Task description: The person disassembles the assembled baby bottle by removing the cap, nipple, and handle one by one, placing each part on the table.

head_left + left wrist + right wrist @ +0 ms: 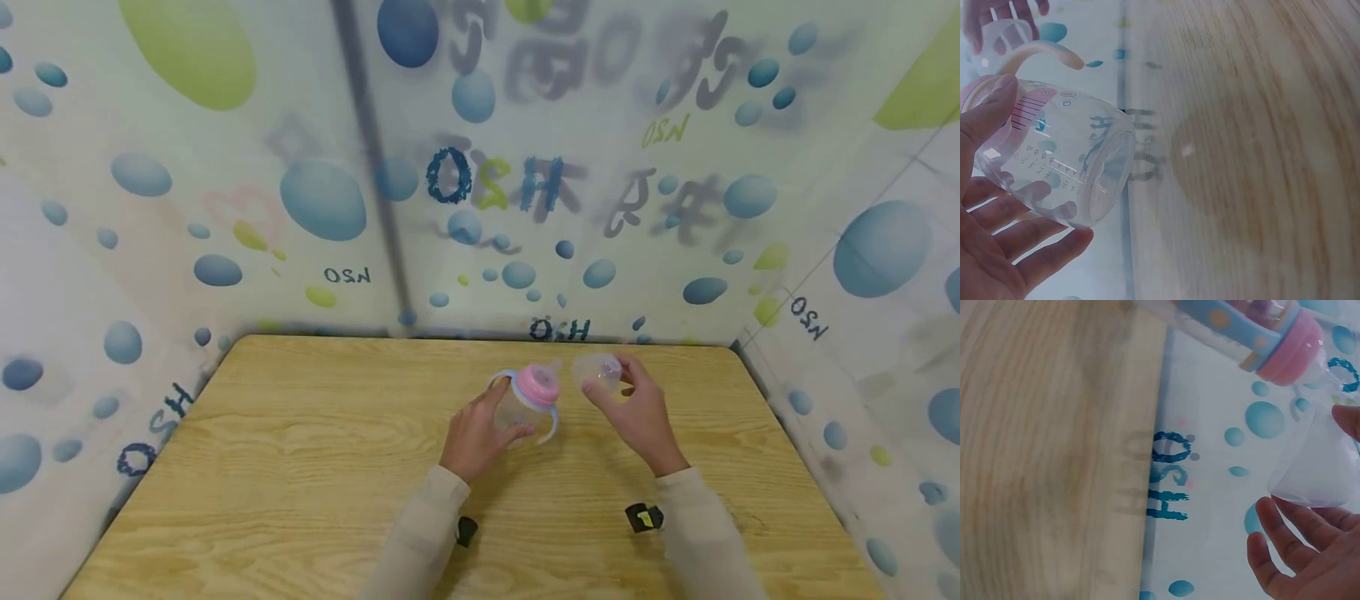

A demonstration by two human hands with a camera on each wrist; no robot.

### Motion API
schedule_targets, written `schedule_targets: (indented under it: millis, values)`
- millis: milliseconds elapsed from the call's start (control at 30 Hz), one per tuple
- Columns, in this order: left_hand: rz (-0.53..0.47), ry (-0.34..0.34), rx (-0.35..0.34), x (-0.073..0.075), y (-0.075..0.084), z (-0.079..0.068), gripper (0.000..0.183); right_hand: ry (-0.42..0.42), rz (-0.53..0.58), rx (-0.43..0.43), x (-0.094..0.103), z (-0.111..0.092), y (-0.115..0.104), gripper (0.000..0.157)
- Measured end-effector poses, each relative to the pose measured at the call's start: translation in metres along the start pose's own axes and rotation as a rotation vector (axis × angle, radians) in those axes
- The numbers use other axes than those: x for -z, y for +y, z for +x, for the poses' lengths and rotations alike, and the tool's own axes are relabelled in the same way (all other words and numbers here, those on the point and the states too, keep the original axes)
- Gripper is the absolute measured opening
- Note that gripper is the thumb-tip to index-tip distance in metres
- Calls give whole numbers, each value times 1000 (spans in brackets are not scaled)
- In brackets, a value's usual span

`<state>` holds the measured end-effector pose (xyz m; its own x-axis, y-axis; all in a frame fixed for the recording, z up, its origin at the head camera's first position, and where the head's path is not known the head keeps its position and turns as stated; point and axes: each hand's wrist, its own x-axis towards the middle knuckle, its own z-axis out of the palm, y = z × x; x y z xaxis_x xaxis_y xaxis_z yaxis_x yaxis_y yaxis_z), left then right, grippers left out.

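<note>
A clear baby bottle with a pink collar, pale blue side handles and a clear teat is gripped by my left hand. It tilts so that the teat points up and to the right. In the left wrist view the bottle shows printed volume marks, with the thumb near its collar and fingers around the far side. My right hand holds a translucent dome-shaped cap between thumb and fingers. The cap is apart from the teat, just right of it in the head view.
A wooden table lies beneath both hands. Behind it stands a white wall with blue and green spots and lettering; similar walls flank both sides. Dark straps show at the wrists.
</note>
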<state>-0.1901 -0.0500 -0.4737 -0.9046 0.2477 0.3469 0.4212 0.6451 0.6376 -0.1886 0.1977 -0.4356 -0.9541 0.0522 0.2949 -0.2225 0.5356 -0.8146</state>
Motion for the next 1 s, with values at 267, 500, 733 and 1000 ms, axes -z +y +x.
schedule_targets:
  millis: [267, 500, 733, 1000]
  values:
    - [-16, -3, 15, 0, 0, 1, 75, -106, -103, -77, -6, -5, 8, 67]
    - [-43, 5, 8, 1, 1, 0, 73, -204, -208, -135, -11, -10, 13, 70]
    - [-64, 3, 14, 2, 1, 0, 72, -235, -307, -48, -25, -16, 15, 63]
    - [-48, 1, 20, 3, 2, 0, 74, -238, -377, -8, -36, -20, 18, 60]
